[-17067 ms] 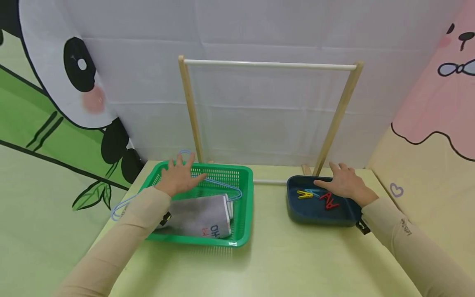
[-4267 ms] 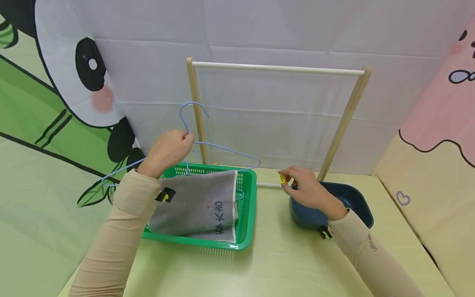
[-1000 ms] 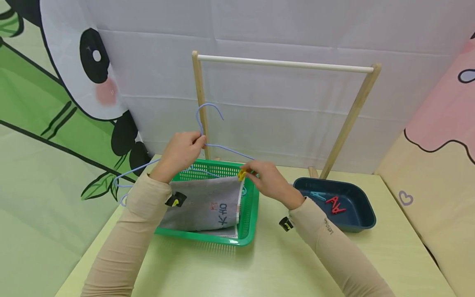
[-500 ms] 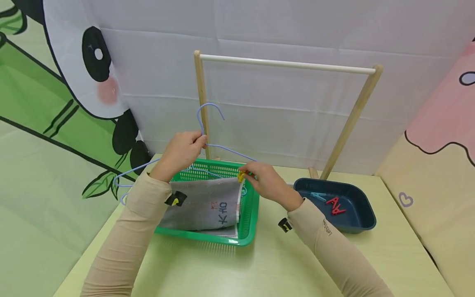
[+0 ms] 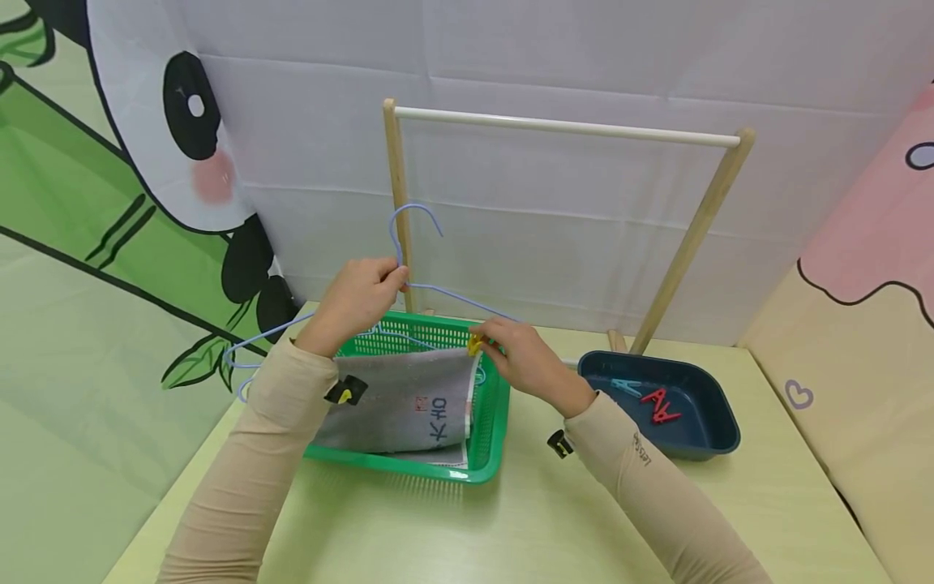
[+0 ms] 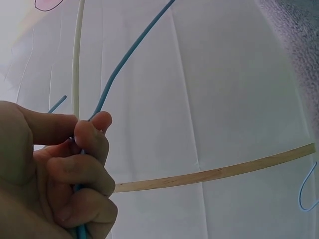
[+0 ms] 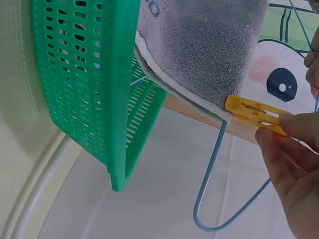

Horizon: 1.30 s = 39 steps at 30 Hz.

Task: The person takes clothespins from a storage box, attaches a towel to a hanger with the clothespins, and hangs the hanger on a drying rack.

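Note:
My left hand (image 5: 357, 302) grips the neck of a blue wire hanger (image 5: 413, 243) above the green basket (image 5: 485, 422); its fingers (image 6: 82, 164) curl round the wire (image 6: 127, 62). A grey towel (image 5: 409, 401) hangs from the hanger's lower bar into the basket. My right hand (image 5: 521, 361) pinches a yellow clothespin (image 5: 475, 345) at the towel's upper right corner. In the right wrist view the clothespin (image 7: 254, 114) sits on the towel (image 7: 204, 45) edge where the hanger wire (image 7: 209, 174) bends.
A wooden drying rack (image 5: 562, 126) with a white rail stands behind the basket. A dark blue tray (image 5: 700, 434) to the right holds a red clothespin (image 5: 659, 403) and a blue clothespin (image 5: 622, 385). A second blue hanger (image 5: 251, 357) pokes out left of the basket.
Over the last second almost nothing moved; my right hand keeps the yellow clothespin at the towel corner. Earlier it brought that clothespin over from the blue tray.

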Each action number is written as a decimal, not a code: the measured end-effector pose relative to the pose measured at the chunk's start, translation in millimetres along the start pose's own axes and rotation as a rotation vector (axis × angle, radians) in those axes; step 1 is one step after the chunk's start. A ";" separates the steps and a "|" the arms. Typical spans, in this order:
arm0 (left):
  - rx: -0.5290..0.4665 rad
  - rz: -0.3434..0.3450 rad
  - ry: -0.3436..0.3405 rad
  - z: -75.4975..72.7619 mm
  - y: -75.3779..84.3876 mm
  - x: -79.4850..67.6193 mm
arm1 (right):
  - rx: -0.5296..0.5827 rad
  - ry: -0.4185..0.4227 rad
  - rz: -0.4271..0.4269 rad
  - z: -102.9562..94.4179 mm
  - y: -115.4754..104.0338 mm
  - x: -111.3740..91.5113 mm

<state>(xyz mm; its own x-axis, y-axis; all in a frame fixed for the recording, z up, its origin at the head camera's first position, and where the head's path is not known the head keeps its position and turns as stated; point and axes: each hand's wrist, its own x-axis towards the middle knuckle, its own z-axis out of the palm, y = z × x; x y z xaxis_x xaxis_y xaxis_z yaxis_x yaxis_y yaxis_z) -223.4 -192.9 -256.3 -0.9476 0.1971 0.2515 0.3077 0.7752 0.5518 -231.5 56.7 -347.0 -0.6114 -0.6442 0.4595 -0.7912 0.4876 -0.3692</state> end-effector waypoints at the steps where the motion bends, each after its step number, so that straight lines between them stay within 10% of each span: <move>1: -0.002 0.000 -0.001 0.3 -0.4 0.0 | -0.006 -0.002 -0.005 -0.1 0.0 -0.1; 39: -0.043 -0.002 0.004 -0.7 1.8 -0.4 | -0.022 0.016 -0.024 -0.5 3.7 -1.3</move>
<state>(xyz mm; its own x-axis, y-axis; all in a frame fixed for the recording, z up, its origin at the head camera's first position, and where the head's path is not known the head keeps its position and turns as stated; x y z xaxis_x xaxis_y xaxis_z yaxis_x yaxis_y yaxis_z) -222.4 -191.9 -254.8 -0.9477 0.1934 0.2539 0.3098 0.7490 0.5857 -233.6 59.6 -348.5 -0.5925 -0.6461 0.4811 -0.8054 0.4852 -0.3404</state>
